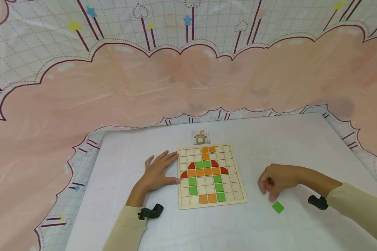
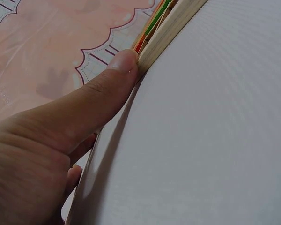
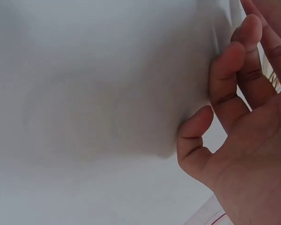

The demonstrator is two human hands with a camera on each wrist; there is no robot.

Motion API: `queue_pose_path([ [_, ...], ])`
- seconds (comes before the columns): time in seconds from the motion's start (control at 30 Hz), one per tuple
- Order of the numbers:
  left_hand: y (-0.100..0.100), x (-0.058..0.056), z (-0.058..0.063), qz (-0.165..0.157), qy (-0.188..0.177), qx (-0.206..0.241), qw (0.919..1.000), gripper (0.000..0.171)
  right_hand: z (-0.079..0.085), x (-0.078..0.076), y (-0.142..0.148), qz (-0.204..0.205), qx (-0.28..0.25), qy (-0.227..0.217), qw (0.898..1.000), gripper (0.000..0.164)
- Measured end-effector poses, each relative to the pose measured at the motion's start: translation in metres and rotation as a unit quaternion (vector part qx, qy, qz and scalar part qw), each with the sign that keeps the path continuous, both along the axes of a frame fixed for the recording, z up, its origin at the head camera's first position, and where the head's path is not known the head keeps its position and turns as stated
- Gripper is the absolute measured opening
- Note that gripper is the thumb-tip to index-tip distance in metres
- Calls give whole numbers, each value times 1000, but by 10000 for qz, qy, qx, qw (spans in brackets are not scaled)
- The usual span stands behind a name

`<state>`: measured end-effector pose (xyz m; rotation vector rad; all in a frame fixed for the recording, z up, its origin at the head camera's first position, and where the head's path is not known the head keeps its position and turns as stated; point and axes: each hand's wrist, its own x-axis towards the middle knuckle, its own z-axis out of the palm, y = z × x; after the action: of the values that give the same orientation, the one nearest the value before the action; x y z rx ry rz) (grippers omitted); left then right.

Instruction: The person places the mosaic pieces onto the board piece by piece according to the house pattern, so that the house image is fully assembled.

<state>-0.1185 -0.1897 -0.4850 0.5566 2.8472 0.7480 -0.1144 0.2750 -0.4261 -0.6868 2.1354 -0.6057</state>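
Observation:
In the head view a square wooden grid board (image 1: 235,177) lies flat on the table, with green and orange squares, red quarter-round pieces and two orange discs in its cells. My left hand (image 1: 157,172) rests at the board's left edge, fingers spread, thumb and fingertips touching it. In the left wrist view the thumb (image 2: 103,89) presses the board's side (image 2: 164,37). To the right of the board, my right hand (image 1: 279,179) hovers low with loosely bent fingers and nothing visible in them. Just below its fingertips lies a green square tile (image 1: 278,207).
A small pattern card (image 1: 201,137) with a similar figure lies behind the board. White covering (image 1: 128,146) spans the table. A peach and white patterned cloth (image 1: 176,83) lies beyond its far edge and along the sides.

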Motion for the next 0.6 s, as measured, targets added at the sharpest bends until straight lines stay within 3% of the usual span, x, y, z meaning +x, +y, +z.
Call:
queue_pose_path([
  [0.27,0,1,0,3,3,28,10000,101,0,10,9,145,125,149,9997,34],
  [0.6,0,2,1,-4,-52,20,10000,99,-6,0,13,268,-253,500,9981,19],
])
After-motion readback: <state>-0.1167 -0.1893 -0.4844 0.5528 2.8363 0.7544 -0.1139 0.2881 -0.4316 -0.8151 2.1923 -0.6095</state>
